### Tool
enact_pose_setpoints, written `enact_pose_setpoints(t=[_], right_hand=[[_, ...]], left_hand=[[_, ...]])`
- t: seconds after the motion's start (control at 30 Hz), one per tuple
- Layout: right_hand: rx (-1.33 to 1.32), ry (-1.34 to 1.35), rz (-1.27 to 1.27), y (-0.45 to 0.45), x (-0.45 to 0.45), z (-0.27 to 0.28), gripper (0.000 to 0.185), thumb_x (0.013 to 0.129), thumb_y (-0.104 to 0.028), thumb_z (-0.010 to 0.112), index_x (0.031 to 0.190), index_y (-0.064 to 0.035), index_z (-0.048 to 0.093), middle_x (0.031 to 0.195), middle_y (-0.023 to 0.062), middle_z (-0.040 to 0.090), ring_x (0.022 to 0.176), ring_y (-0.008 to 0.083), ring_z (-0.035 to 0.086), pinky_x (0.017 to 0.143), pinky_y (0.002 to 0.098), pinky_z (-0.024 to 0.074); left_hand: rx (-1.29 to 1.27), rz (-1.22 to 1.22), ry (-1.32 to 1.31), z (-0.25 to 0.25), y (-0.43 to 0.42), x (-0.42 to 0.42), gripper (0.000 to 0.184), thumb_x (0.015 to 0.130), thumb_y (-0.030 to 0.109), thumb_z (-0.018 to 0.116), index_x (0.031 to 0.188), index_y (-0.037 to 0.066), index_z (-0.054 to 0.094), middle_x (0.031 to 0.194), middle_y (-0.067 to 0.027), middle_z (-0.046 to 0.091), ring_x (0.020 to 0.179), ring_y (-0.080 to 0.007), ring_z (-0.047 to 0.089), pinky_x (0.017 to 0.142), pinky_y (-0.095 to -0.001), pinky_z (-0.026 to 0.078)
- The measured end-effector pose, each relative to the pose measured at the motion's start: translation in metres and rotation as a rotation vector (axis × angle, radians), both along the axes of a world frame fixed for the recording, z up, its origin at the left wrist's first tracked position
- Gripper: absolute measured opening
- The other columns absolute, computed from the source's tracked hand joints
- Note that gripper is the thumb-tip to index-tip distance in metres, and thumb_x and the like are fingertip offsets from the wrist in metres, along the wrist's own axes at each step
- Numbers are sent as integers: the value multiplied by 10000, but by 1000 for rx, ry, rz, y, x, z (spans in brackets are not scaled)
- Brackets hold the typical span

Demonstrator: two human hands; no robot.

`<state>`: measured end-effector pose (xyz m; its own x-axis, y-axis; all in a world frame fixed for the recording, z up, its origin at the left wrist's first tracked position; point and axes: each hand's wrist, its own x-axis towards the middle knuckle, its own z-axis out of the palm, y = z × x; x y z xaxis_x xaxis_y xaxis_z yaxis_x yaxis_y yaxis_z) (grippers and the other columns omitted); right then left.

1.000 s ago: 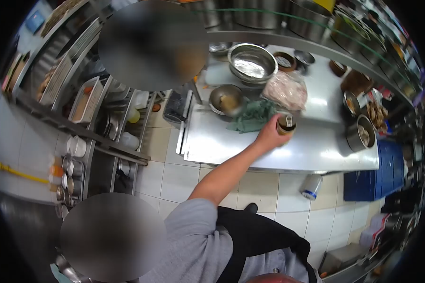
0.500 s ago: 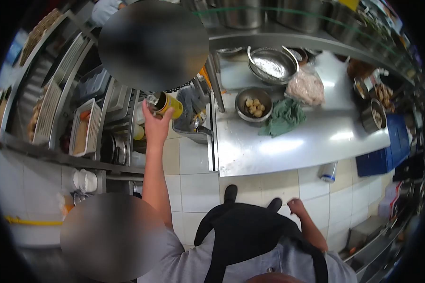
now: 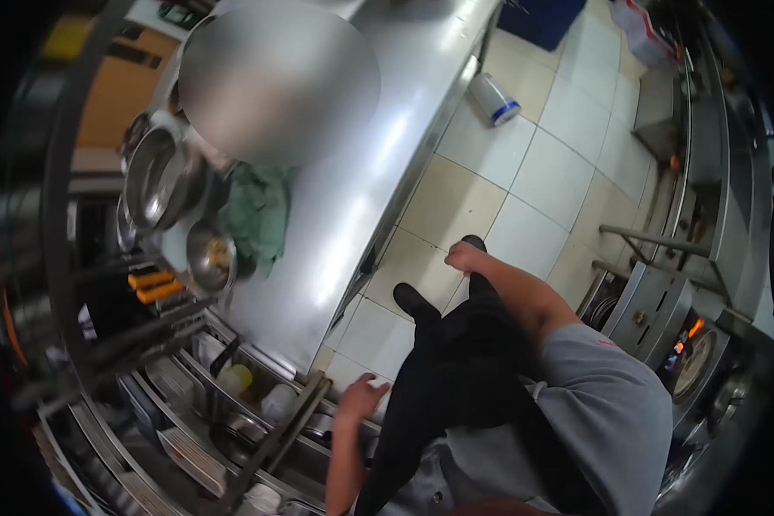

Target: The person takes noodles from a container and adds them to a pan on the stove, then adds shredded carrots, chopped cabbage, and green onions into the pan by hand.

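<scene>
My left hand point(image 3: 363, 398) hangs low beside the steel shelving, its fingers loosely apart with nothing seen in them. My right hand point(image 3: 465, 256) is curled closed in front of my body, over the tiled floor, and nothing shows in it. Close to the left hand is the near corner of the steel table point(image 3: 318, 275). On that table lie a green cloth point(image 3: 256, 215) and a steel bowl point(image 3: 211, 258) with small pale brown pieces inside. A larger steel bowl point(image 3: 156, 181) stands behind them.
A white cylindrical container with a blue band point(image 3: 494, 99) lies on the floor beyond the table. At the right, a stove point(image 3: 654, 318) shows an orange flame near a pan point(image 3: 695, 365). Shelves with pots and trays point(image 3: 193, 460) line the lower left.
The view has swung round toward the stove side. My left hand, which held a yellow can, has come down near my body without it. My right hand stays curled.
</scene>
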<state>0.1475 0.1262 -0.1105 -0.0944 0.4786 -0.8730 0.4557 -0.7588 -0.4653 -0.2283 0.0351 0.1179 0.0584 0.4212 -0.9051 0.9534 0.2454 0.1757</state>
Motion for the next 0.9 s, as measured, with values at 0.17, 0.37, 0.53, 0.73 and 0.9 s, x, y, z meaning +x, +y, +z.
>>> enact_pose_setpoints(t=[0.17, 0.37, 0.53, 0.73, 0.9], right_hand=[[119, 106, -341, 68, 35, -159, 402, 898, -258, 524, 1014, 118, 605, 901, 243, 636, 645, 367, 672, 543, 405, 583], [240, 384, -722, 180, 20, -228, 474, 947, -393, 511, 1128, 38, 589, 1014, 127, 584, 896, 247, 579, 763, 395, 524], [142, 732, -1214, 237, -3, -242, 640, 931, -461, 477, 1397, -23, 446, 1433, 174, 427, 1244, 255, 433, 899, 423, 445], [88, 790, -1513, 247, -2, -269, 650, 924, -511, 457, 1305, 16, 469, 1149, 166, 610, 980, 276, 564, 822, 391, 476], [42, 1212, -1468, 240, 18, -280, 407, 924, -492, 504, 998, -93, 479, 729, 19, 462, 603, 158, 458, 641, 309, 419]], left_hand=[[67, -181, -220, -63, 38, 145, 565, 868, 427, 647, 1276, 50, 543, 1158, -210, 637, 1078, -363, 611, 918, -430, 486], [491, -416, -344, -223, 137, 233, 553, 870, 245, 636, 1321, -28, 470, 1308, -237, 526, 1231, -388, 487, 1044, -443, 397], [729, -446, -249, -329, 217, 263, 566, 862, 136, 593, 1362, -43, 399, 1397, -252, 433, 1302, -397, 416, 1098, -436, 341], [819, -552, -108, -356, 258, 278, 665, 847, 86, 564, 1434, -40, 279, 1500, -278, 271, 1384, -403, 306, 1131, -430, 298], [742, -432, -26, -365, 270, 282, 747, 843, 114, 567, 1469, -32, 187, 1447, -274, 358, 1294, -430, 419, 1042, -448, 409]])
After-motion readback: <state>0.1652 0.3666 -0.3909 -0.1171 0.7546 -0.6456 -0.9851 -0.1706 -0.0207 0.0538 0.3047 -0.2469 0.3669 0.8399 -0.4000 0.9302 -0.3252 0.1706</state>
